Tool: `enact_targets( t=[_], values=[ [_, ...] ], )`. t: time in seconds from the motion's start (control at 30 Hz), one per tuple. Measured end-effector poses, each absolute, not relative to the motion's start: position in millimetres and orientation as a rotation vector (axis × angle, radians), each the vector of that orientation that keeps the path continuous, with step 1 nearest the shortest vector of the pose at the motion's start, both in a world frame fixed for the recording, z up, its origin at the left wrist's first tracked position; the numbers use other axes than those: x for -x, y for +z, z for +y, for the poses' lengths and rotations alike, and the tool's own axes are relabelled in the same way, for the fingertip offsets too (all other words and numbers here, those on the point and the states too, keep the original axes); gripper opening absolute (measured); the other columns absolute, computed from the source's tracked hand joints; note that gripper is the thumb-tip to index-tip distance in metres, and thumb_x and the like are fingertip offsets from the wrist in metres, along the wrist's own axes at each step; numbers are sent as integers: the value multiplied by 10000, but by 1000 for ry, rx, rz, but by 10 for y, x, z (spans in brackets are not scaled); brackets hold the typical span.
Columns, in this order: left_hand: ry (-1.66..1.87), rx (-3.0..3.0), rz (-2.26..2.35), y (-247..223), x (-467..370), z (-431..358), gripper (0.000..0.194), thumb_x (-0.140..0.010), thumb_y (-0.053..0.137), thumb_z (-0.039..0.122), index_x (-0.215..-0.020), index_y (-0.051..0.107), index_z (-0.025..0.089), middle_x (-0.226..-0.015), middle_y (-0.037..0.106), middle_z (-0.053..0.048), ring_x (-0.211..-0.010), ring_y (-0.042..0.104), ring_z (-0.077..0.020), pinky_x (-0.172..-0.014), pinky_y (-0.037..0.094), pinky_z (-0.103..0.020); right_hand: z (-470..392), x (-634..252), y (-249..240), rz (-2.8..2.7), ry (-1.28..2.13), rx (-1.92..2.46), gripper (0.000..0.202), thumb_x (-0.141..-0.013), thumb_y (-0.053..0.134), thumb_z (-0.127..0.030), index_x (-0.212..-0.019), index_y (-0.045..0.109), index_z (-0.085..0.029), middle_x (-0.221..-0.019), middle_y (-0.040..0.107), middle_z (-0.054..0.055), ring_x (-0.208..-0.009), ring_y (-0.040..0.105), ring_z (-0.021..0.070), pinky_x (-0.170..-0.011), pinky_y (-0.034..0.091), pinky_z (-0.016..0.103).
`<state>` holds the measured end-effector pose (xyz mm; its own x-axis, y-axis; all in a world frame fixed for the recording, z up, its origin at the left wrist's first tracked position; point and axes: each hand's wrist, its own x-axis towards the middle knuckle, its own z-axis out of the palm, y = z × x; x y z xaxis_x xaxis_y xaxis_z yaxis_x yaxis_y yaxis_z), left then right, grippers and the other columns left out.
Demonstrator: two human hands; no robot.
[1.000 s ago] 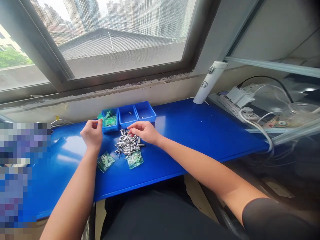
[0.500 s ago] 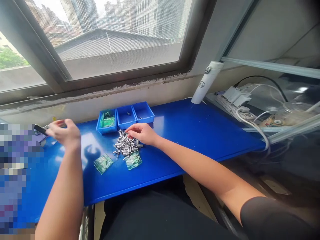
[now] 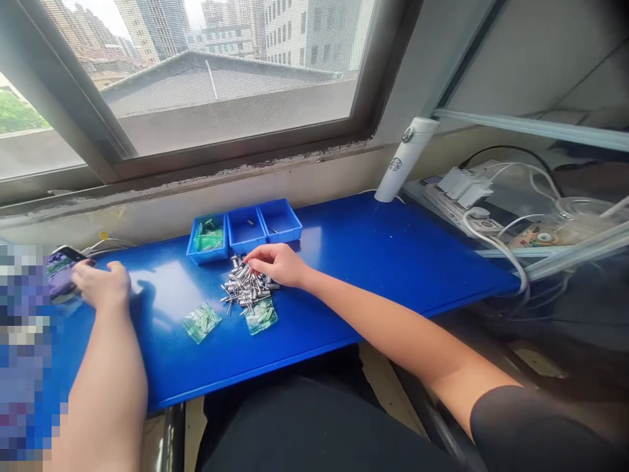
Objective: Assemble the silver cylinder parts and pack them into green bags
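My left hand is at the left of the blue table, its thumb apart from the fingers. Its fingertips touch the right edge of a phone whose lit screen faces up. Over the pile of metal rivets, my right hand has thumb and forefinger bent together at the top of the heap. Whatever is between those fingertips is too small to make out. Two green-printed clear packets of small parts lie nearby: one packet to the left, the other packet against the pile's front.
Behind the pile stand three joined blue bins: the left bin holds green packets, the middle bin and right bin a few small pieces. A white flask stands at the back right, beside a power strip with cables.
My left hand has moved left and slightly down, and the phone has shifted left and turned its screen into view. My right hand stays at the pile.
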<state>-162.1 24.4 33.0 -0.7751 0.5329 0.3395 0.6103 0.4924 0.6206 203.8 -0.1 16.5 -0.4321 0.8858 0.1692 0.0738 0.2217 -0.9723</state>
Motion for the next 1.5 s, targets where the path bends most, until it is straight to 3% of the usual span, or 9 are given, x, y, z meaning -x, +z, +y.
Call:
enact_targets(
  t=[0.07,0.2,0.4,0.57,0.7,0.8,1.0,1.3,1.5],
  values=[
    [-1058,1169,-2634,321,1584,294,470,-785,565,228,-1241,567,115,-1131,710,-176,-1154,629,-388,-1003,446,-538,3,-2036,161,-1726,1292,894,165,-888,617,-211,-963,735,-125,-807,738,63,-785,707,158,-781,558,308],
    [-991,1513,-2447,373,1383,344,264,-840,507,292,-960,702,160,-795,716,-92,-946,685,-301,-915,476,-435,2,-2057,147,-1852,1194,905,182,-880,630,-223,-984,748,-132,-846,748,63,-759,685,143,-711,532,270],
    [-1230,1856,-2162,711,664,158,289,-854,530,340,-977,742,187,-723,686,1,-632,583,-157,-688,460,-290,-26,-2070,149,-2229,886,708,174,-852,690,-240,-990,756,-157,-852,748,50,-823,646,157,-762,517,285],
    [-884,2298,-1958,694,182,-16,293,-868,527,426,-817,706,201,-549,583,17,-496,486,-140,-539,344,-267,-194,-1936,200,-2562,408,361,140,-926,627,-251,-941,742,-172,-1119,738,84,-1082,572,211,-1017,443,384],
    [-795,2394,-1813,500,37,-71,305,-911,485,409,-829,699,207,-535,565,9,-477,462,-145,-550,327,-273,-443,-1781,176,-2793,97,237,240,-999,519,-313,-1065,731,-222,-1375,629,62,-1310,457,283,-1037,385,445],
    [-790,2378,-1769,413,53,-68,310,-921,480,411,-865,704,205,-537,557,7,-478,454,-147,-557,322,-273,-568,-1706,124,-2861,-15,187,324,-1030,453,-355,-1207,692,-228,-1444,579,57,-1326,441,302,-1015,379,457],
    [-862,2343,-1794,355,165,-19,322,-920,480,428,-871,703,200,-541,549,14,-480,434,-135,-566,334,-260,-608,-1689,109,-2886,-47,271,397,-1034,440,-405,-1242,663,-150,-1363,618,130,-1257,485,289,-993,380,447],
    [-969,2358,-1838,299,189,-3,334,-908,494,450,-850,701,195,-532,524,25,-482,411,-123,-559,337,-254,-565,-1660,93,-2836,-58,279,273,-1029,446,-294,-1084,684,-171,-1306,644,111,-1268,501,259,-997,365,423],
    [-1032,2253,-1871,331,221,11,319,-890,509,435,-827,707,193,-512,499,31,-478,430,-119,-564,346,-249,-539,-1617,35,-2782,-106,380,289,-1027,461,-329,-1145,657,-154,-1260,654,141,-1280,482,275,-1048,321,443]
  ],
)
